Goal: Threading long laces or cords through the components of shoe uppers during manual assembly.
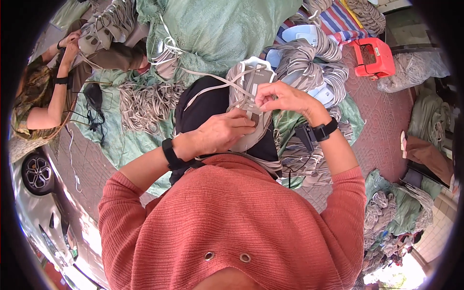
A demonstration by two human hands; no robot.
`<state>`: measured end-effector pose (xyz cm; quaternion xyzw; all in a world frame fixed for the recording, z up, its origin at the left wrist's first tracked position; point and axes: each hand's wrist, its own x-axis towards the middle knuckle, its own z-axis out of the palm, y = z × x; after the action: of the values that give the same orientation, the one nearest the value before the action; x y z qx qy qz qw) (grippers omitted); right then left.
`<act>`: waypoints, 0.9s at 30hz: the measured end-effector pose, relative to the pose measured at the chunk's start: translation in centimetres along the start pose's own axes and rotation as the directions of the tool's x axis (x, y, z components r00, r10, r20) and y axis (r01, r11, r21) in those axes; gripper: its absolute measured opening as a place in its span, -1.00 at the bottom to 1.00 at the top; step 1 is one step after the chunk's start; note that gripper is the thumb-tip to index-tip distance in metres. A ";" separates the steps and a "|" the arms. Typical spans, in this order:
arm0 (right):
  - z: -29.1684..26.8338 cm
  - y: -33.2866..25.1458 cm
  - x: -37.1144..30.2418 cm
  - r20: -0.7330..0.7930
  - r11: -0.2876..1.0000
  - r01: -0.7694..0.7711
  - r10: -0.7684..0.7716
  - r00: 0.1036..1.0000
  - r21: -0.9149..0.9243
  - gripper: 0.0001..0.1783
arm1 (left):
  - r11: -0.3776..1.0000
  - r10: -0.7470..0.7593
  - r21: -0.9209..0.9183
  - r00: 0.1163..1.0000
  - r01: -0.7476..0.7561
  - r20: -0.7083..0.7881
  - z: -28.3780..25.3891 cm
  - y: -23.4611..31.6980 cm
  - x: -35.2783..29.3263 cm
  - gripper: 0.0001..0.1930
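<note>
A grey and white sneaker rests on my lap over dark trousers, its toe toward me and its tongue showing. Long beige shoelaces trail from it to the left. My left hand grips the sneaker near the lower end of its lacing, fingers bent over the front. Above the lacing, at the right side of the tongue, my right hand is closed in a pinch of thumb and fingertips. A lace runs close to those fingertips, but what lies between them is too small to make out. Both wrists wear black straps.
A heap of loose laces lies on a green sheet to the left. Stacked shoes stand right of my knees, near a red plastic stool. A big green sack is ahead. At far left, another person's hands hold shoes.
</note>
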<state>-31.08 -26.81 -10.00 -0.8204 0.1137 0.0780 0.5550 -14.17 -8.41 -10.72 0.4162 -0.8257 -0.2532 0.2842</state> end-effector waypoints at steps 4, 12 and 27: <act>2.1 -0.2 0.2 -0.366 0.993 0.054 -0.090 0.926 -0.109 -0.90 | 1.000 -0.021 0.012 1.000 0.021 -0.014 0.4 -0.1 -0.7 -0.55; 6.1 0.4 -0.5 -0.697 0.791 -0.208 -0.341 0.631 -0.575 -0.88 | 0.997 -0.053 -0.055 0.998 0.055 0.035 0.1 -0.2 -0.5 -0.54; 5.4 1.0 -2.7 -0.648 0.991 0.005 -0.094 0.756 -0.137 -0.83 | 0.984 -0.057 0.157 0.986 0.082 -0.155 -2.5 -4.7 4.5 -0.78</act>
<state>-33.97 -21.86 -12.27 -0.8324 0.2731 -0.2203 0.4290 -12.16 -15.08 -10.85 0.4845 -0.8049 -0.1629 0.3016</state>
